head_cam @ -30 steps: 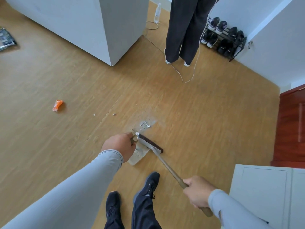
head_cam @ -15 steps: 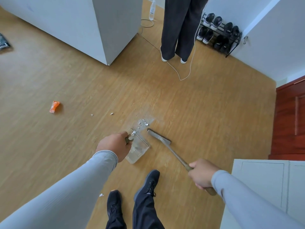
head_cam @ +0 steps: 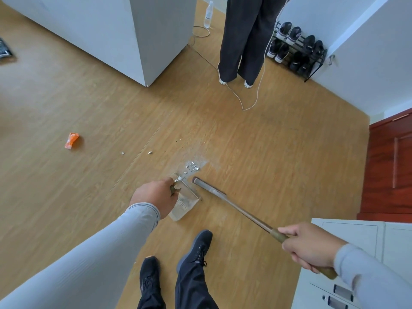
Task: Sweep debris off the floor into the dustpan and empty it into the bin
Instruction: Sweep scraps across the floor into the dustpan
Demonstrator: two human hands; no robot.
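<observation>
dustpan and broom at debris pile

left hand (head_cam: 156,198) grips dustpan (head_cam: 184,202) handle, pan on the floor (head_cam: 267,152). right hand (head_cam: 311,247) closed around broom (head_cam: 225,197) handle; head beside the pan. debris pile (head_cam: 192,166) just beyond pan lip. orange wrapper (head_cam: 71,140) well apart.

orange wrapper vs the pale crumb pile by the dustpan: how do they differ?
The orange wrapper is one bright, crumpled piece; the crumb pile is many tiny whitish bits in a dusty smear. The wrapper lies far off on the person's left, apart from both tools; the pile sits right at the dustpan lip, beside the broom head. Both are still on the floor, unswept.
</observation>
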